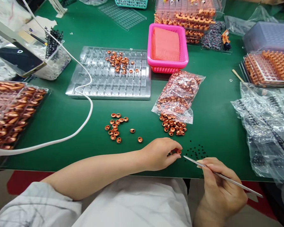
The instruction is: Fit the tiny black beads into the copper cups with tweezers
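Between the thumb and fingers of my left hand (pixel 159 154) is a small copper-coloured cup-shaped piece (pixel 178 152). My right hand (pixel 221 186) grips a thin pair of metal tweezers (pixel 229 179) like a pen, their tip just right of that piece, seemingly apart from it. Tiny black bits (pixel 197 152) lie scattered on the green table beyond the tweezers. Above my left hand, more copper-coloured pieces (pixel 172 126) spill from a clear plastic bag (pixel 180 91). A looser group of the same pieces (pixel 115 126) lies to the left.
A clear compartment tray (pixel 90 74) holding copper pieces sits behind. Beside it is a pink basket (pixel 150 47) with a folded pinkish cloth (pixel 165 44). A white cable (pixel 85 123) curves across the left. Plastic bags (pixel 262 126) cover the right side; loaded trays (pixel 16 113) stand at left.
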A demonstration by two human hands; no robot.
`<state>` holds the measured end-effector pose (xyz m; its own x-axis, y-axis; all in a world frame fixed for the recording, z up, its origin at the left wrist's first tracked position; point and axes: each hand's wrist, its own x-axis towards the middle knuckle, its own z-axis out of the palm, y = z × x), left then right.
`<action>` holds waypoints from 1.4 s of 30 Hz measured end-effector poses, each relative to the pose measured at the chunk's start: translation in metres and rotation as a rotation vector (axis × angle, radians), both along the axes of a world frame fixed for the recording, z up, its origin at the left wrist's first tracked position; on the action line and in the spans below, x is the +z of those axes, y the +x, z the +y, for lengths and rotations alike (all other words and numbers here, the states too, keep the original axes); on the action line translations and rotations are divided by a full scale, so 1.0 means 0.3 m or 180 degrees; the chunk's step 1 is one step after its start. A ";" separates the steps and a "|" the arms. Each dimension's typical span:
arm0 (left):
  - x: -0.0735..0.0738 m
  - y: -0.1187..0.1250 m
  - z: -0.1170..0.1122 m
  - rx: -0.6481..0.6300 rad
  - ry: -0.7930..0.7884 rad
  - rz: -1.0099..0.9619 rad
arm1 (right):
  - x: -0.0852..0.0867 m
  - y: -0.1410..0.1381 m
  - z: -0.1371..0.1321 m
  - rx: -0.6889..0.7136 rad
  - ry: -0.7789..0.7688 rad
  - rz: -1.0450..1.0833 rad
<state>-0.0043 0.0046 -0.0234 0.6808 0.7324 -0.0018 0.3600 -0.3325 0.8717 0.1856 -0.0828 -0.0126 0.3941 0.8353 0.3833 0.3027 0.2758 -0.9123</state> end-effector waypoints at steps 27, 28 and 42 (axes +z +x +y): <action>0.029 -0.030 0.010 -0.0050 0.0514 -0.0669 | 0.039 0.002 0.012 0.0436 0.0007 -0.0590; 0.030 -0.029 0.010 -0.0052 0.0515 -0.0658 | 0.038 0.004 0.013 0.0464 -0.0012 -0.0658; 0.029 -0.031 0.010 -0.0045 0.0549 -0.0658 | 0.038 0.010 0.016 0.0665 -0.0076 -0.0859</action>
<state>-0.0137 0.0076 -0.0146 0.6639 0.7003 0.2623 0.1747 -0.4863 0.8562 0.1886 -0.0779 -0.0012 0.1005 0.8974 0.4297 0.4733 0.3368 -0.8140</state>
